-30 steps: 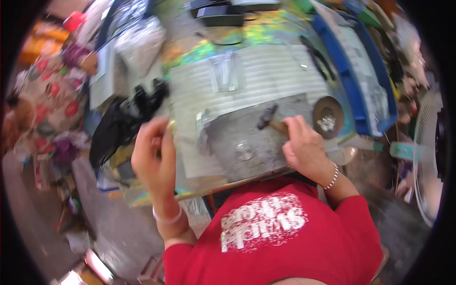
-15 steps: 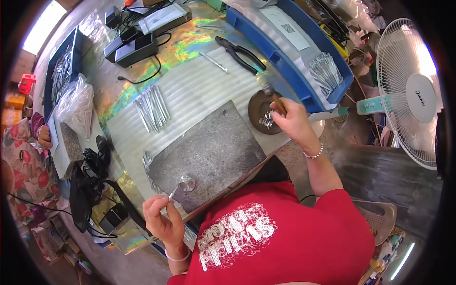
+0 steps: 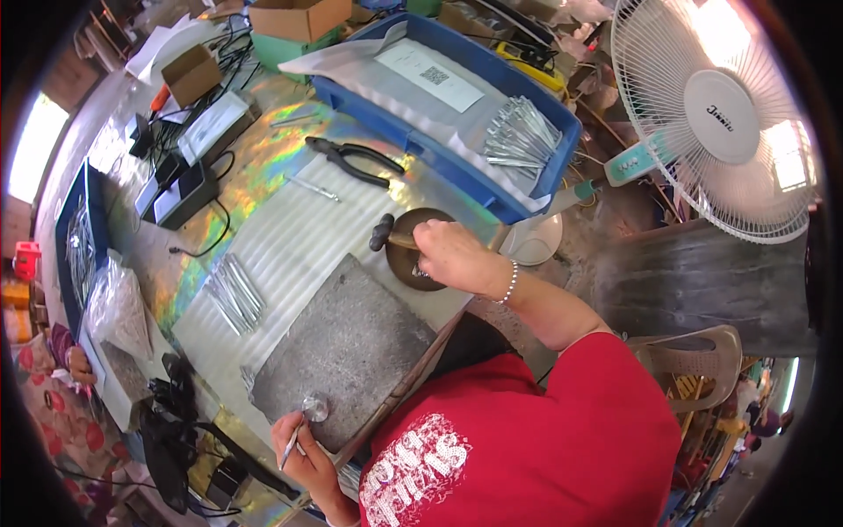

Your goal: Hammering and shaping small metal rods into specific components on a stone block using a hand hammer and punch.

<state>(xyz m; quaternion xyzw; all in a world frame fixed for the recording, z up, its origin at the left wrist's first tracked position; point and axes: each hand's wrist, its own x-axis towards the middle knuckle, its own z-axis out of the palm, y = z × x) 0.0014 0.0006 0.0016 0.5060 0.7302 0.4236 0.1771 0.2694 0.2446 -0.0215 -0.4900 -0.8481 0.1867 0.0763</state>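
Observation:
A grey stone block lies at the table's near edge. At its lower left corner my left hand pinches a thin silvery metal rod. Just beyond those fingertips, a small round shiny spot or disc shows on the block. My right hand is closed around the handle of a small hammer, whose dark head points left. It is over a brown round bowl, mostly hiding the small metal pieces in it. Whether those fingers also hold a small piece cannot be seen.
Several metal rods lie bundled left of the block, with pliers and a single rod farther back. A blue tray holds more rods. A fan stands right. At far left is another person's hand.
The whole view has shifted, bringing the table left. My right hand has turned, and the hammer head now points left past the bowl's rim. The rod in my left hand has tilted.

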